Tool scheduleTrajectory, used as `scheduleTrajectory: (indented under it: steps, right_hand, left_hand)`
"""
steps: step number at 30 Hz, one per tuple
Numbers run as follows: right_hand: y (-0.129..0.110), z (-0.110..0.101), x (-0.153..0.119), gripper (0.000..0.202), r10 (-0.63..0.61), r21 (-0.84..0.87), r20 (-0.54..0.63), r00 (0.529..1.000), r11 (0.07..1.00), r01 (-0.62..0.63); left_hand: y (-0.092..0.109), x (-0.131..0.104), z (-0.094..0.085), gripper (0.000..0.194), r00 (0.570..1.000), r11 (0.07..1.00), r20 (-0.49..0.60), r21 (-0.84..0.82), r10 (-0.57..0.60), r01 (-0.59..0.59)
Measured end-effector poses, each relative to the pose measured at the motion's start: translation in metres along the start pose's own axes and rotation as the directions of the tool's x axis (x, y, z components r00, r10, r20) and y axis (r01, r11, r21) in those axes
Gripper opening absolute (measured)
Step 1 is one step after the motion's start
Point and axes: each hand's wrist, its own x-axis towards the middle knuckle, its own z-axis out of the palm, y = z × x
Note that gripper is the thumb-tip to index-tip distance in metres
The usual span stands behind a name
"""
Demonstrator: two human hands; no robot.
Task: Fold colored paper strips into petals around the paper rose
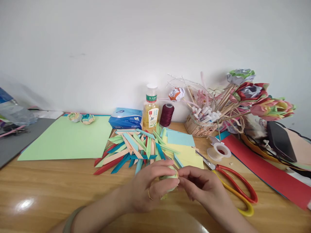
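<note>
My left hand (152, 184) is wrapped round a small green folded paper piece (172, 178), above the wooden table. The fingers of my right hand (196, 183) are pinched together at the right edge of that piece; what lies between their tips is too small to tell. Just behind my hands a loose heap of folded paper strips (136, 145) in green, blue, red and peach lies spread out. Scissors (234, 183) with red and yellow handles rest to the right of my right hand, beside a spool of pale thread (218, 152).
A green sheet (70, 139) with two small paper flowers (81, 118) lies left. Along the wall stand a tissue pack (126, 118), a bottle (151, 108), dark red thread (167, 115) and a basket (199, 127) of paper flowers. Red paper (267, 168) lies right.
</note>
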Motion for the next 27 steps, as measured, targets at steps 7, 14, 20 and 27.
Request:
scheduleTrajectory:
  steps: [7, 14, 20, 27]
  right_hand:
    - [0.0000, -0.0086, 0.0021, 0.032, 0.116, 0.280, 0.150, 0.982, 0.947, -0.155]
    - [-0.0012, -0.0062, 0.0029, 0.032, 0.171, 0.274, 0.152, 0.973, 0.939, -0.208]
    - [-0.0059, -0.0051, 0.0041, 0.035, 0.143, 0.187, 0.119, 0.983, 0.969, -0.163]
    - [-0.0063, -0.0056, 0.0032, 0.040, 0.069, 0.057, 0.054, 0.996, 0.996, -0.072]
  left_hand:
    - [-0.0004, 0.0024, -0.0003, 0.048, 0.991, 0.994, -0.084, 0.028, 0.104, -0.102]
    - [-0.0005, 0.0046, -0.0016, 0.049, 0.988, 0.991, -0.074, 0.001, 0.132, -0.132]
    - [-0.0052, -0.0019, 0.0036, 0.057, 0.999, 0.997, -0.044, -0.070, 0.016, -0.019]
    - [-0.0050, -0.0018, 0.0017, 0.068, 0.963, 0.962, 0.083, -0.078, -0.256, 0.263]
